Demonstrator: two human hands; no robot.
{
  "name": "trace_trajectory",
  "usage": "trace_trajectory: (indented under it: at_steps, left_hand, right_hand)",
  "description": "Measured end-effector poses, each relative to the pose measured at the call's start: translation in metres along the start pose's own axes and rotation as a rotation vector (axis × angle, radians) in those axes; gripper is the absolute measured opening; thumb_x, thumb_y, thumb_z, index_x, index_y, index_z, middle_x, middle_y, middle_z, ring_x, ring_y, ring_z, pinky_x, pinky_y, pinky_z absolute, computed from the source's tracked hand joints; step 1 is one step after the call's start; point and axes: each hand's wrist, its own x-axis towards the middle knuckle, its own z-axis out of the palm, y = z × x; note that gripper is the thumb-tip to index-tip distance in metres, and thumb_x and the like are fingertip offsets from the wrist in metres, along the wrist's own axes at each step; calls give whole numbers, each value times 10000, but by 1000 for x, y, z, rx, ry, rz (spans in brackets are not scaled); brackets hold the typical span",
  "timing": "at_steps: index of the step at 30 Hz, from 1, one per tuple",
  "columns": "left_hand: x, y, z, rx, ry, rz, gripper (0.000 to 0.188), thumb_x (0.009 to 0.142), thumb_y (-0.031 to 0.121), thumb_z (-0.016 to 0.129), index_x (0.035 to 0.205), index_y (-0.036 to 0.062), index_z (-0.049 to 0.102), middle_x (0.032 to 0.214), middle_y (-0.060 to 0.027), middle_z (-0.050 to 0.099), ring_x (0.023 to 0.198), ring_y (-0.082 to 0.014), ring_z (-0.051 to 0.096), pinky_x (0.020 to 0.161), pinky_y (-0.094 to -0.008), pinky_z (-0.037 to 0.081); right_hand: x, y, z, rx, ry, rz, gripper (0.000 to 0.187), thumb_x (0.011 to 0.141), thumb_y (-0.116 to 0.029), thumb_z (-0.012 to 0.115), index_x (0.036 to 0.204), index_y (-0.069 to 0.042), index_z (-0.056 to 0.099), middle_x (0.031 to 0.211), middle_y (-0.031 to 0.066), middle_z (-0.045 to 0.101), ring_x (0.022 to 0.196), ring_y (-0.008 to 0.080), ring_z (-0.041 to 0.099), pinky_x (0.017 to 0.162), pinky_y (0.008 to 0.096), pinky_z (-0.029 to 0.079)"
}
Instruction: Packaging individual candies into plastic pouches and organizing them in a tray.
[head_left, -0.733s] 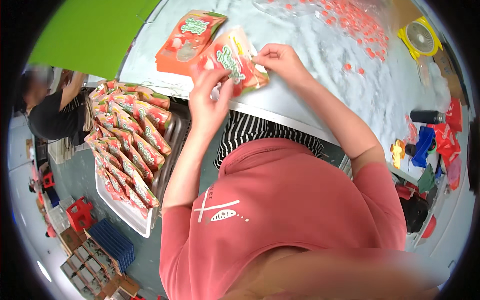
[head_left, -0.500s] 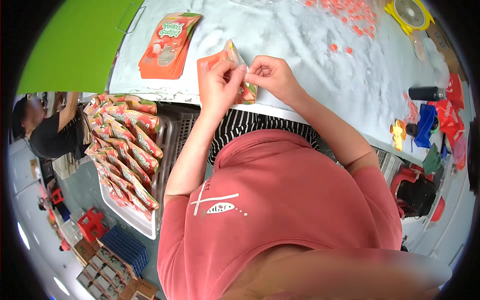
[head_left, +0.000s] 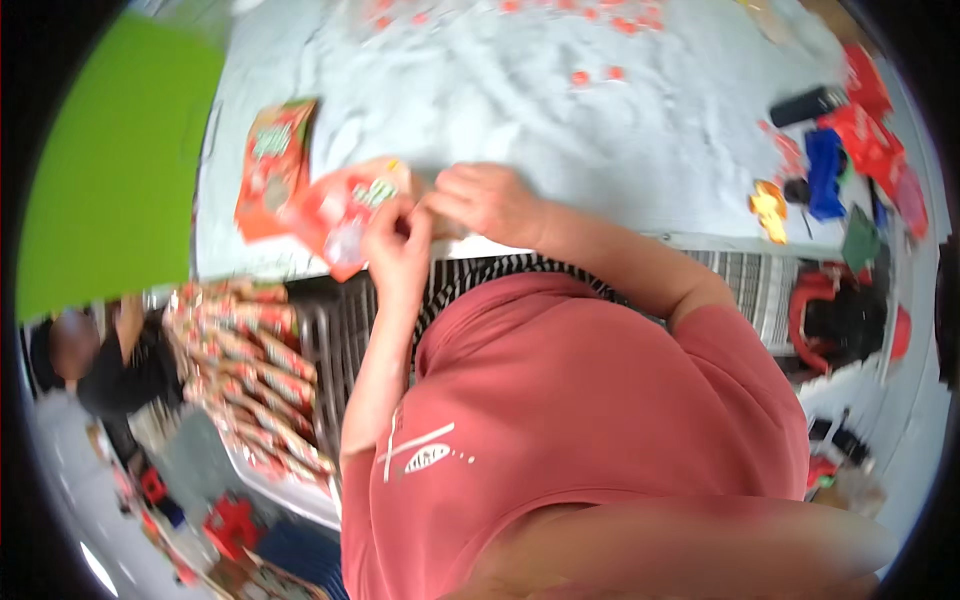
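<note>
– What's changing?
– I'm swinging the red pouch [head_left: 335, 200] leftward, its edge now overlapping the pouch stack [head_left: 268, 170] in view; my left hand [head_left: 397, 242] is pinching it.
– Right hand [head_left: 487, 204]?
– Blurring alongside, grip unclear; I'm still handling this pouch.
</note>
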Motion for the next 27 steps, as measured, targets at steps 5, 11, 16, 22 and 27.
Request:
trace_trajectory:
  at_steps: [5, 11, 16, 22, 27]
  left_hand:
    - [-6, 4, 16, -66, -117, 32, 143, 861, 47, 692, 757, 6, 602, 618, 25, 506, 579, -60, 446, 535, -237, 397]
    - [-8, 2, 26, -75, -162, -7, 147, 852, 49, 698, 753, 4, 600, 612, 7, 518, 576, -64, 467, 528, -241, 410]
    - [-9, 8, 28, -27, -167, 106, 155, 833, 26, 687, 732, 3, 573, 613, -27, 520, 559, -96, 474, 534, -250, 421]
    - [-16, 26, 22, 40, -105, 172, 142, 791, 10, 678, 706, 1, 564, 600, -75, 528, 531, -149, 497, 513, -293, 436]
    - [-26, 49, 27, 26, -130, 217, 163, 744, 12, 674, 657, 14, 536, 610, -108, 540, 504, -241, 535, 497, -331, 439]
  right_hand:
    - [-6, -1, -1, 343, -568, 694, 152, 825, -210, 610, 939, -113, 638, 713, 114, 644, 657, 283, 642, 580, 440, 496]
    - [-9, -3, 0, 1235, -207, 1282, 229, 932, -57, 516, 1106, -8, 656, 931, 60, 700, 808, 153, 612, 723, 342, 500]
    - [-16, -20, 3, 1064, 9, 1161, 244, 948, -72, 491, 1129, 3, 636, 1004, 104, 695, 883, 158, 621, 786, 341, 500]
    - [-27, -15, 9, 886, -53, 764, 270, 953, -90, 475, 1164, 25, 598, 1005, 127, 690, 895, 212, 634, 775, 361, 512]
    - [-22, -7, 21, 1713, -50, 928, 250, 949, -131, 576, 1185, -51, 593, 1018, 24, 650, 893, 150, 635, 706, 317, 545]
